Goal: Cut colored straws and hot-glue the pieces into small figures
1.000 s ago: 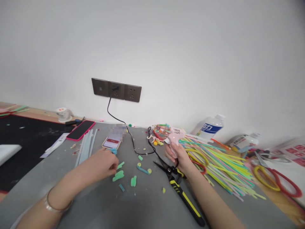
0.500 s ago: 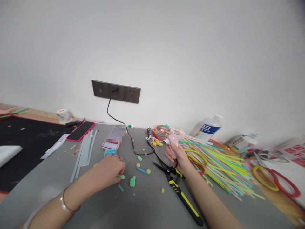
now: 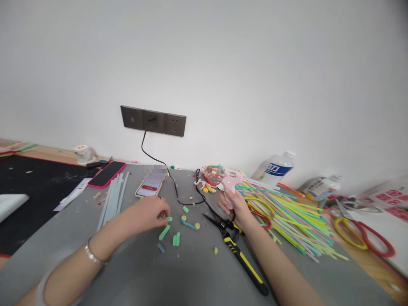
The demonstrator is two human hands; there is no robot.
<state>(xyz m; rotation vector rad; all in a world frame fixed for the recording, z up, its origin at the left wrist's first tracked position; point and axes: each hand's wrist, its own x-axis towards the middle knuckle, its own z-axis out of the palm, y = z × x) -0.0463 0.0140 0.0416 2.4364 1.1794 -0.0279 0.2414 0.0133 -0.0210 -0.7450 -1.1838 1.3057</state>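
Note:
My right hand [image 3: 234, 203] is wrapped round the handle of a pink hot glue gun [image 3: 230, 182], whose nozzle points left. My left hand [image 3: 148, 216] is pinched at the fingertips on a short green pipe cleaner piece [image 3: 168, 219]. Just below those fingertips, another green piece [image 3: 164, 232] lies on the grey mat, with a folded green piece [image 3: 176, 239] to its right. A blue strip with yellow coiled ends [image 3: 190, 223] rests between the two hands. Near it lie a small green piece [image 3: 185, 209] and a little blue scrap [image 3: 161, 247].
Black-and-yellow pliers [image 3: 237, 250] lie beside my right forearm. Many colored pipe cleaners [image 3: 290, 216] spread to the right, near red-and-yellow scissors [image 3: 363, 236]. The glue gun's cord [image 3: 174, 185] runs to the wall socket [image 3: 153, 121]. Two phones, one pink-edged [image 3: 107, 174], and glue sticks [image 3: 113, 195] are left.
My left hand has shifted slightly up and right. The green piece it held now lies loose on the mat, and its fingers are on another green piece. The glue gun stays in my right hand.

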